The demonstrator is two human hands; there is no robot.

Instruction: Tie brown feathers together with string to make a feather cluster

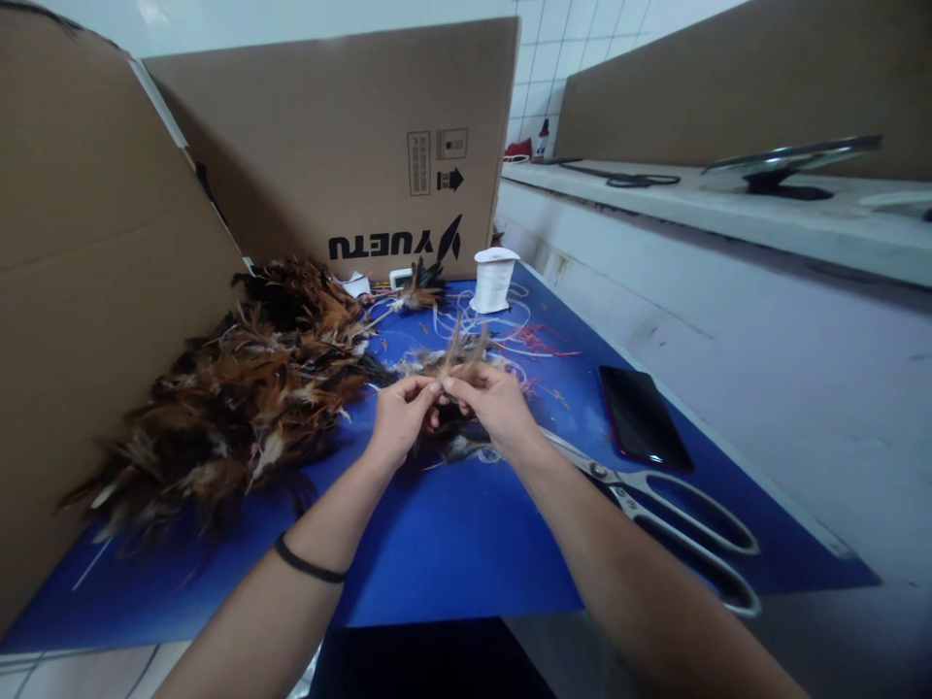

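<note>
My left hand and my right hand meet over the middle of the blue table, thumbs and forefingers pinched together. Between them stand a few thin brown feathers, tips pointing up and away from me. Their lower ends are hidden by my fingers. Beneath and behind both hands lies a small heap of loose feathers. To the left spreads a big pile of brown and black feathers. Metal scissors lie partly under my right forearm.
A white spool stands at the back, with pale ribbon and red threads around it. A phone lies on the blue table at right. A cardboard box walls the back; a white ledge runs along the right.
</note>
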